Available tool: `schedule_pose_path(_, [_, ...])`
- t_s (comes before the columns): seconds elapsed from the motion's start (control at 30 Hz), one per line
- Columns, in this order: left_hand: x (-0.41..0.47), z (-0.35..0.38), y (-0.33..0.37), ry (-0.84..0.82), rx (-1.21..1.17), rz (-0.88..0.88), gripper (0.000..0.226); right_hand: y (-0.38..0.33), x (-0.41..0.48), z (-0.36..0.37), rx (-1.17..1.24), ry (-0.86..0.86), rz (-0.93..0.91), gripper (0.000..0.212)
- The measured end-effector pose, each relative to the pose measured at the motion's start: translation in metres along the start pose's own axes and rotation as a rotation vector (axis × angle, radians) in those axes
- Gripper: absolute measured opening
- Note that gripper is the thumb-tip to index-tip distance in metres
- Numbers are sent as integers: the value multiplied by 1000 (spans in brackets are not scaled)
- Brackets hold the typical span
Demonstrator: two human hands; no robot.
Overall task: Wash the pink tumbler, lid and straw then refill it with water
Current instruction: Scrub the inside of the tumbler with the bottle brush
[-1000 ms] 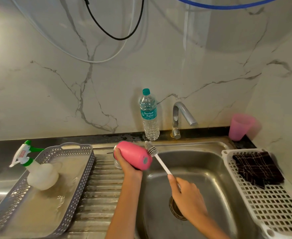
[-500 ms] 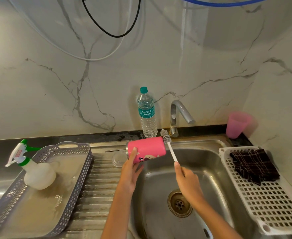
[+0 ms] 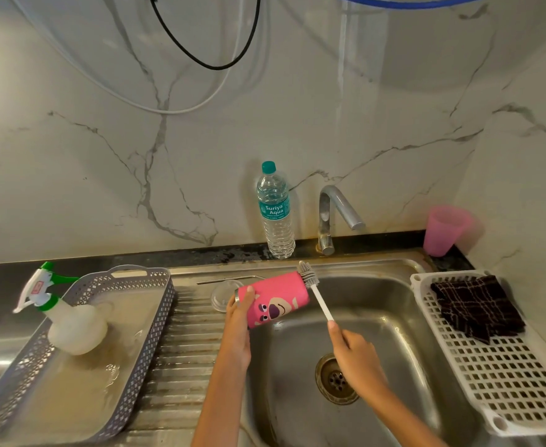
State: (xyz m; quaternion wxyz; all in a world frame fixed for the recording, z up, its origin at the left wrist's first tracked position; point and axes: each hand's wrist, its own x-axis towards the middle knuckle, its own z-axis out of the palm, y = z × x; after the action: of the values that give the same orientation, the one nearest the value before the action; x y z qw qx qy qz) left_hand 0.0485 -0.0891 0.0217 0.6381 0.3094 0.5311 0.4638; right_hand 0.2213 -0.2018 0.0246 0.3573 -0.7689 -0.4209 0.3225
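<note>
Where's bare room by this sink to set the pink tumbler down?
The ribbed drainboard, between the grey tray and sink basin, is bare nearer you. So is the white rack in front of the dark cloth. Crowded: the back ledge with water bottle, tap, pink cup.

This was a home kitchen: a steel sink (image 3: 378, 317) with a ribbed drainboard (image 3: 184, 350), a tap (image 3: 333, 214) against marble-look wall tiles (image 3: 104, 156), a white draining rack (image 3: 507, 382) and a water bottle (image 3: 276, 214) at the surface's back edge.
</note>
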Motion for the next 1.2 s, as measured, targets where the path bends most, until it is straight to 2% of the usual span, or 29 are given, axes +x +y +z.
schedule_pose_path(0.13, [-4,1,-6,-8,-1,-14,45,-3,3,-6,-10,0,7,54])
schedule_pose_path(0.27, [1,4,6,71,-80,3,41,0,1,-6,-92,-18,-42,54])
schedule_pose_path(0.43, [4,8,8,17,-69,8,50,-13,16,-13,-67,-4,-59,54])
schedule_pose_path(0.6, [10,14,11,143,-190,2,35,-12,9,-7,-116,-20,-81,54])
schedule_pose_path(0.77, [6,12,5,64,-134,5,33,-12,13,-14,-64,0,-49,54])
schedule_pose_path(0.97, [10,13,12,173,-234,3,19,-9,3,-9,-145,-17,-83,55])
schedule_pose_path(1.13, [6,9,6,82,-198,25,37,-19,17,-12,-133,-9,-56,55])
schedule_pose_path(1.2, [7,9,6,112,-235,29,39,-23,20,-8,-135,-10,-80,55])
